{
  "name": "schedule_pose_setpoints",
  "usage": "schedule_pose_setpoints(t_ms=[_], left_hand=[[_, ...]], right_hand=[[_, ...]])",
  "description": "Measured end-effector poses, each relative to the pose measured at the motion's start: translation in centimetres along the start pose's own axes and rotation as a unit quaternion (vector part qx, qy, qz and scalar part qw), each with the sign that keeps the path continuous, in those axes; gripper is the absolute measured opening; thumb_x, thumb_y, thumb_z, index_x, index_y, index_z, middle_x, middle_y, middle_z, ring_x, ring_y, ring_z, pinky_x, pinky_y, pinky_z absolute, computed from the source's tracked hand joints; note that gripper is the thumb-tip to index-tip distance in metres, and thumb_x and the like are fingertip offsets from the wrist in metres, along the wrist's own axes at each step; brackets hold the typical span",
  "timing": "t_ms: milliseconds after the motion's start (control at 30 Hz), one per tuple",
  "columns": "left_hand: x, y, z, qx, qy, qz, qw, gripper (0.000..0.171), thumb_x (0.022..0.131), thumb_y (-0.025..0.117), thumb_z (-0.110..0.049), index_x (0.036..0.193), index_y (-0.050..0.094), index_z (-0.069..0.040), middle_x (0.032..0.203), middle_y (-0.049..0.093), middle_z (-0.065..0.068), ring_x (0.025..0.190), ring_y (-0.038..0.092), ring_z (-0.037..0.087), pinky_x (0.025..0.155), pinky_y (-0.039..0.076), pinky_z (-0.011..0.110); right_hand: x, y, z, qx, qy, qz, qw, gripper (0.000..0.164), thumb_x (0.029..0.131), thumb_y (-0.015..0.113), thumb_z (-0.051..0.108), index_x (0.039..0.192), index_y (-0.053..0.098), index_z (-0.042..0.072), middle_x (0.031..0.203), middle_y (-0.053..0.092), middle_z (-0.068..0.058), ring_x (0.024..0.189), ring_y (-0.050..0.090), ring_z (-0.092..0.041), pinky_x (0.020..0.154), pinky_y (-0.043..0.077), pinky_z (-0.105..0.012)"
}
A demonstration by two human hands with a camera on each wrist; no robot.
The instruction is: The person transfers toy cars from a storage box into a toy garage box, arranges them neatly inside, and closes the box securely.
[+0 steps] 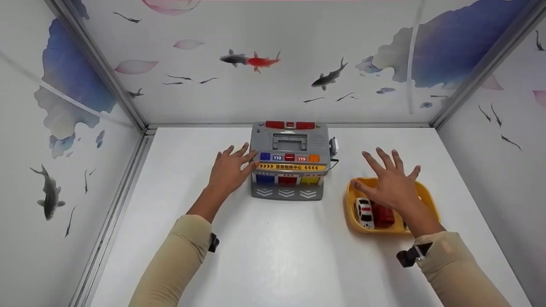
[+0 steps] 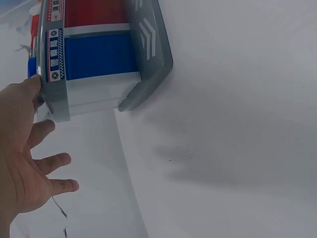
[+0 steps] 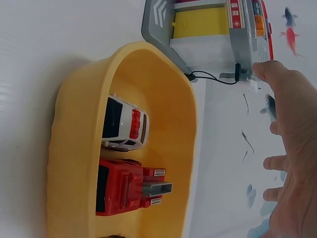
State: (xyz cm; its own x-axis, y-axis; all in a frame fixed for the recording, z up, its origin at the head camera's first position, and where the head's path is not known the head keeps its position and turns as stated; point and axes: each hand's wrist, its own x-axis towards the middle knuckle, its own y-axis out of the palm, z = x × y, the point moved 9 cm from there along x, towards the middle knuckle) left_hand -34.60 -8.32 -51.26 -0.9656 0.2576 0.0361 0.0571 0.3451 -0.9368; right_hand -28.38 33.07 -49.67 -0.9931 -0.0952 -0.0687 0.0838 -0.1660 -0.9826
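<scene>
A grey toy garage (image 1: 290,145) stands against the back wall, with a blue, a red and a yellow door and colored buttons on its sloped top. My left hand (image 1: 230,171) is at its left side, fingers spread, thumb and index finger right at the edge in the head view. Over the yellow bin (image 1: 349,213) hovers my right hand (image 1: 390,183), fingers spread and holding nothing. Inside the bin lie a white toy police car (image 3: 124,124) and a red toy fire truck (image 3: 124,187). Part of the bin's contents is hidden under the right hand and forearm.
A black cord (image 3: 213,77) hangs at the garage's right side, near a small white part (image 1: 333,146). Printed panels with fish enclose the white table (image 1: 273,256) at the back and both sides. The bin stands to the right of the garage.
</scene>
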Motion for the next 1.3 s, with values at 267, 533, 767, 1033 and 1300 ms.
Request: schedule_pose_setpoints(t_ms=[267, 533, 767, 1033, 1300], left_hand=[[0.2, -0.1, -0.1, -0.013, -0.007, -0.002, 0.9999, 0.056, 0.113, 0.053, -0.058, 0.162, 0.057, -0.031, 0.174, 0.048, 0.001, 0.164, 0.040, 0.046, 0.133, 0.029, 0.073], [0.3, -0.1, -0.1, -0.023, -0.016, 0.002, 0.9996, 0.054, 0.113, 0.054, -0.057, 0.161, 0.058, -0.032, 0.173, 0.049, 0.000, 0.164, 0.041, 0.044, 0.134, 0.028, 0.071], [0.2, 0.2, 0.1, -0.034, -0.030, 0.007, 0.9989, 0.055, 0.113, 0.055, -0.058, 0.162, 0.056, -0.033, 0.174, 0.047, -0.002, 0.166, 0.039, 0.042, 0.136, 0.027, 0.068], [0.1, 0.4, 0.2, -0.046, -0.031, 0.000, 0.9985, 0.054, 0.113, 0.056, -0.058, 0.160, 0.058, -0.033, 0.173, 0.048, -0.003, 0.165, 0.042, 0.041, 0.135, 0.029, 0.066], [0.2, 0.3, 0.2, -0.049, -0.023, -0.005, 0.9985, 0.054, 0.113, 0.057, -0.056, 0.160, 0.059, -0.029, 0.173, 0.048, -0.001, 0.164, 0.043, 0.041, 0.135, 0.031, 0.066]], right_hand=[[0.4, -0.5, 1.2, 0.014, -0.016, -0.016, 1.000, 0.099, 0.099, 0.055, 0.082, 0.178, 0.023, 0.031, 0.186, 0.015, -0.019, 0.169, 0.008, -0.056, 0.116, 0.000, -0.100], [0.9, -0.7, 2.7, 0.027, -0.030, -0.017, 0.999, 0.095, 0.101, 0.059, 0.076, 0.178, 0.024, 0.032, 0.186, 0.016, -0.018, 0.170, 0.008, -0.054, 0.117, -0.003, -0.099], [1.4, -0.8, 4.5, 0.027, -0.048, -0.020, 0.998, 0.091, 0.102, 0.059, 0.073, 0.177, 0.027, 0.033, 0.186, 0.017, -0.016, 0.171, 0.009, -0.052, 0.119, -0.004, -0.097], [2.2, -0.6, 6.5, 0.021, -0.065, -0.023, 0.997, 0.086, 0.103, 0.063, 0.068, 0.175, 0.034, 0.031, 0.185, 0.023, -0.014, 0.172, 0.012, -0.048, 0.120, -0.006, -0.096], [2.8, -0.4, 8.5, 0.014, -0.105, -0.041, 0.994, 0.075, 0.104, 0.066, 0.060, 0.170, 0.045, 0.032, 0.181, 0.034, -0.012, 0.171, 0.020, -0.045, 0.119, -0.003, -0.097]])
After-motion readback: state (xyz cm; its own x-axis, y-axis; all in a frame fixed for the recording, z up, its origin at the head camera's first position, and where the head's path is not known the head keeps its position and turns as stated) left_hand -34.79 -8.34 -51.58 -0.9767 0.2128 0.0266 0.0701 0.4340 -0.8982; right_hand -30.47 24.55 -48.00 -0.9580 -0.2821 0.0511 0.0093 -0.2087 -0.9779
